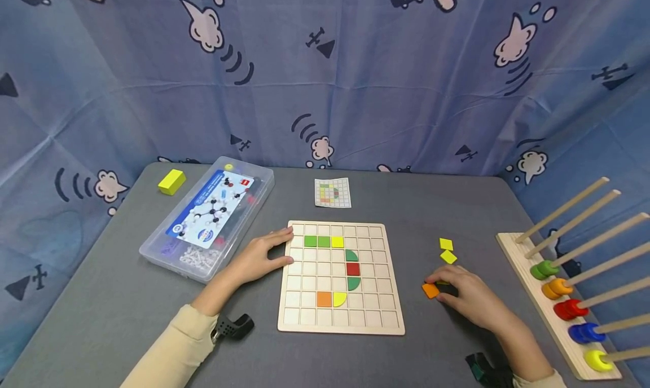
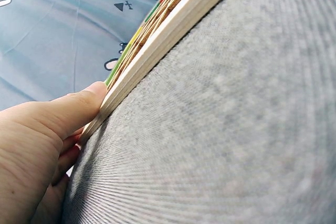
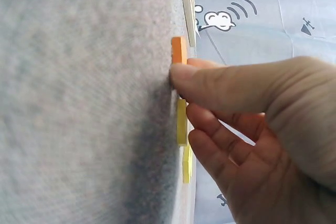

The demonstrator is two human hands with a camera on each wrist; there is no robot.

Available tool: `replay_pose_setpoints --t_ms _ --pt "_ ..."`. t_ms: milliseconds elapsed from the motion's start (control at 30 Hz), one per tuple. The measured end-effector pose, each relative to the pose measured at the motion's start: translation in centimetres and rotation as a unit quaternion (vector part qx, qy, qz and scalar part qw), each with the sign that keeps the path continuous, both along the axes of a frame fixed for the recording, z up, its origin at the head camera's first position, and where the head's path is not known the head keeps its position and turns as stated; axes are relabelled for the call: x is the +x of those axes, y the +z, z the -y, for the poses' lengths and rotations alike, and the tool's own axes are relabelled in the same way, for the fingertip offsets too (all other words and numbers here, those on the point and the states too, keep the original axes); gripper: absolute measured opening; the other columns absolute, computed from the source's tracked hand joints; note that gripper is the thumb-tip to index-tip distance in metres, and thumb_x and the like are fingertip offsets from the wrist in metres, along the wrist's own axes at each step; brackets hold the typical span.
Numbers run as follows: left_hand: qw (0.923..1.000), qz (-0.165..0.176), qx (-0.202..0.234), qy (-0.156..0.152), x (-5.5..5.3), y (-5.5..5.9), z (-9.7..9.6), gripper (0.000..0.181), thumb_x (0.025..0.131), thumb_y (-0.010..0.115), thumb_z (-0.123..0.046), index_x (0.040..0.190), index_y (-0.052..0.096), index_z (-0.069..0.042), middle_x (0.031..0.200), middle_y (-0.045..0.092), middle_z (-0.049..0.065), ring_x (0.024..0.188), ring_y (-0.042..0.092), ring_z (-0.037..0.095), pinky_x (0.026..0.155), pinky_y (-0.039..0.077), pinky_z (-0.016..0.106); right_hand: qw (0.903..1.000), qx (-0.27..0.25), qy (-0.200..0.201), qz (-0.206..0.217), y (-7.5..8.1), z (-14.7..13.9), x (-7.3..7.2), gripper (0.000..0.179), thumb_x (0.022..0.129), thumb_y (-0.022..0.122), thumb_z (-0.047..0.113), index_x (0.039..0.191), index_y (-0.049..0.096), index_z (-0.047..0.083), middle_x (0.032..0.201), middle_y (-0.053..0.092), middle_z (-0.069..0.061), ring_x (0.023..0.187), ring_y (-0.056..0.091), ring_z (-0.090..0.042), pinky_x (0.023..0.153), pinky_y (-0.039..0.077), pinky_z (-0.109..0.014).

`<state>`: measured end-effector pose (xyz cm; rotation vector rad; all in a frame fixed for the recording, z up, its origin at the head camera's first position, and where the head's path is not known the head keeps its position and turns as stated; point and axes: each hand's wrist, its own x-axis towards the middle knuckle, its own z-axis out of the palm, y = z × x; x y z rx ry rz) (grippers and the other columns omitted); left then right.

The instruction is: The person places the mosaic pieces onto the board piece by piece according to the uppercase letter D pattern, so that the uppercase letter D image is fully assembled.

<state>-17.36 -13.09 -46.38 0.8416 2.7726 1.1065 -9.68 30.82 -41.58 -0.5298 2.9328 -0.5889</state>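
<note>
At the right of the board, my right hand pinches an orange square tile between thumb and fingers, low over the table. The tile's edge pokes out past the thumb in the right wrist view. A yellow tile beside it lies partly under the fingers. Two more yellow tiles sit just beyond the hand. My left hand rests against the left edge of the wooden grid board, thumb and index finger spread apart along it. Green, yellow, red and orange pieces sit in several of its squares.
Behind the board lies a small pattern card. A clear plastic case with a molecule label is at the left, near a yellow block. A wooden peg stand with coloured rings is at the right edge.
</note>
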Motion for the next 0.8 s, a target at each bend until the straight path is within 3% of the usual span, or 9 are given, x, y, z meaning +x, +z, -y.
replay_pose_setpoints --t_ms 433,633,800 --pt "0.9999 -0.012 0.006 -0.003 0.1 0.1 0.1 0.059 0.085 0.07 -0.032 0.135 0.053 -0.006 0.145 0.046 0.008 0.134 0.041 0.034 0.111 0.034 0.05 0.9994 -0.024 -0.008 -0.021 0.4 1.6 0.3 0.024 0.077 0.077 0.014 0.1 0.069 0.018 0.098 0.065 0.008 0.089 0.064 -0.015 0.077 0.056 -0.036" --pt "1.0 -0.001 0.005 -0.002 0.0 0.1 0.2 0.059 0.085 0.07 -0.033 0.136 0.053 -0.008 0.146 0.045 0.004 0.135 0.04 0.03 0.113 0.033 0.047 0.9982 -0.049 0.021 -0.029 0.8 3.7 0.5 0.026 0.077 0.078 0.017 0.101 0.068 0.022 0.099 0.063 0.013 0.092 0.062 -0.01 0.078 0.055 -0.033" --pt "1.0 0.0 0.006 -0.006 -0.1 0.0 0.1 0.059 0.086 0.07 -0.034 0.136 0.053 -0.007 0.146 0.045 0.005 0.135 0.04 0.031 0.113 0.032 0.047 0.9969 -0.061 0.05 -0.005 1.1 6.1 0.7 0.026 0.079 0.077 0.02 0.102 0.068 0.022 0.101 0.063 0.013 0.094 0.058 -0.008 0.081 0.053 -0.032"
